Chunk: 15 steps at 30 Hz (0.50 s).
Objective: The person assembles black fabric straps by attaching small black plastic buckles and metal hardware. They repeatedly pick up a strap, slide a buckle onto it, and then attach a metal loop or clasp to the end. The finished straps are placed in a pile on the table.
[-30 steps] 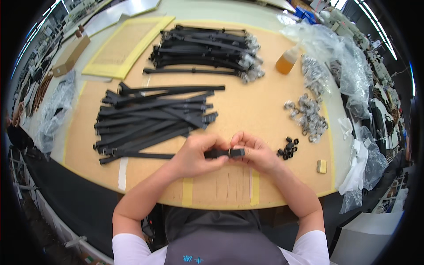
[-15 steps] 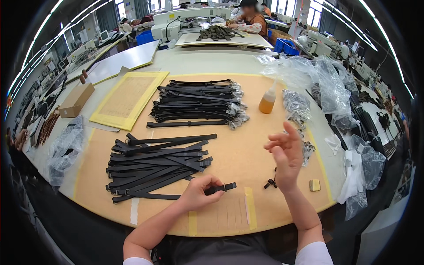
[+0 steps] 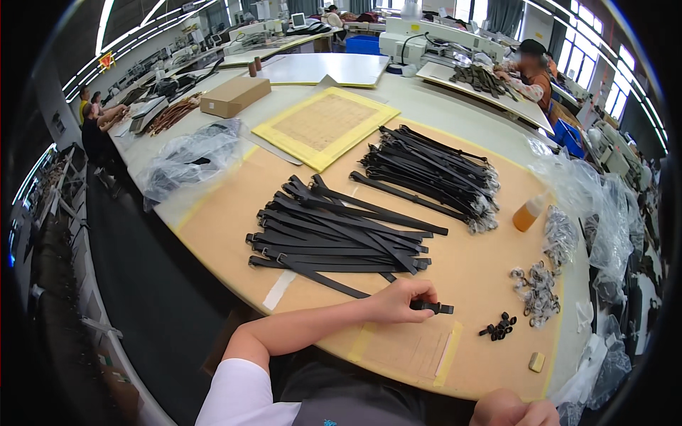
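My left hand (image 3: 401,302) is closed round the end of a black strap (image 3: 341,285), near the front edge of the table. The strap's short tip pokes out past my fingers on the right, and its other end runs back to a loose pile of black straps (image 3: 341,231) with buckles at their left ends. At the lower edge, my right hand (image 3: 517,410) is partly cut off. Its visible fingers look curled, and whatever they hold, if anything, is hidden. Small black loops (image 3: 501,327) lie on the table between my hands and the metal hardware (image 3: 538,292).
Behind the pile lies a bundle of straps with wrapped metal ends (image 3: 426,174). An amber-filled bottle (image 3: 528,213) and clear plastic bags (image 3: 607,227) stand at the right; a small yellowish block (image 3: 537,362) sits near the front. Yellow-edged board (image 3: 323,128) and cardboard box (image 3: 234,96) lie far left.
The view has swung left, so the table's things sit further right in it. My right hand has dropped from above the table to the lower edge. My left hand still grips the strap.
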Motion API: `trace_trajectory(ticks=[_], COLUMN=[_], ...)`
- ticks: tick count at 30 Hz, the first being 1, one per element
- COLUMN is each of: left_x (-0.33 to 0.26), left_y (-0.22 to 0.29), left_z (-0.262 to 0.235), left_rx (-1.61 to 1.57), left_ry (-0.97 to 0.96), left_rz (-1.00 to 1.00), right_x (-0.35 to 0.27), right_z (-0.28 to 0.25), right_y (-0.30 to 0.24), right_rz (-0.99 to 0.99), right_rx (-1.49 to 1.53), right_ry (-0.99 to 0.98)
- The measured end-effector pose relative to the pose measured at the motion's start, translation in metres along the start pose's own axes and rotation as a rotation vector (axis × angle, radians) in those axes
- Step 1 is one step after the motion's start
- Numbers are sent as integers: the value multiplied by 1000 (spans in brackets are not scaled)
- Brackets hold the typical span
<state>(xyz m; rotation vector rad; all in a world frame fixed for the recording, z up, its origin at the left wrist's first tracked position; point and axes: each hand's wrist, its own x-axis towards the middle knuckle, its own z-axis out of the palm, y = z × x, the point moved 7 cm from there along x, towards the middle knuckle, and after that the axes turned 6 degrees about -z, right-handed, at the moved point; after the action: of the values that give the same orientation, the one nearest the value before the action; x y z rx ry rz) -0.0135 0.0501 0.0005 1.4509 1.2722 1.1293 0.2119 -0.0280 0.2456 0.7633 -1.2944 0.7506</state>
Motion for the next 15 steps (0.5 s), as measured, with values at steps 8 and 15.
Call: trace_trajectory(ticks=[8,15], left_x=[3,3], left_y=[0,6], left_z=[4,2], left_rx=[70,42], left_ry=[-19,-36], left_rz=[51,37], right_x=[21,14], right_z=[12,26], right_y=[9,-1], right_rz=[286,296], right_rx=[271,497], right_ry=[-162,-393])
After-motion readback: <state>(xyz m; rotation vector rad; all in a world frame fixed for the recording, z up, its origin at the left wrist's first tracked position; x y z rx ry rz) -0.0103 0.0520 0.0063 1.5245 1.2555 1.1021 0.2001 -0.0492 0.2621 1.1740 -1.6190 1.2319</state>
